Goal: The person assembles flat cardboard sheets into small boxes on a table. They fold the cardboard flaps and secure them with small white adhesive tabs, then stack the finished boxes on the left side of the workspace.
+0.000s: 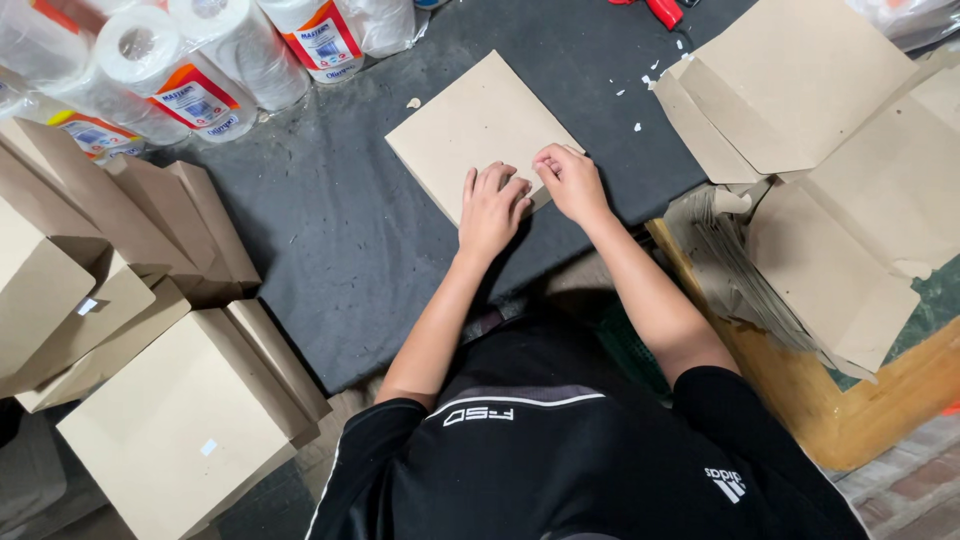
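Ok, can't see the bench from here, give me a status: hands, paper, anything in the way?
Left hand and right hand both pressing flat on the brown paper sheet. Sheet lies on dark mat. Nothing blocking; paper scraps nearby.

Even, soft daylight is spread across the whole scene, and no harsh glare is seen. The dark grey cloth [330, 230] is lit flatly, with only faint shadows cast beneath the forearms and beside the stacked brown paper bags [180, 420]. Mild sheen is picked up on the plastic-wrapped paper rolls [190, 70]. Focus is held sharp throughout; slight wide-angle stretching is noticed at the corners.
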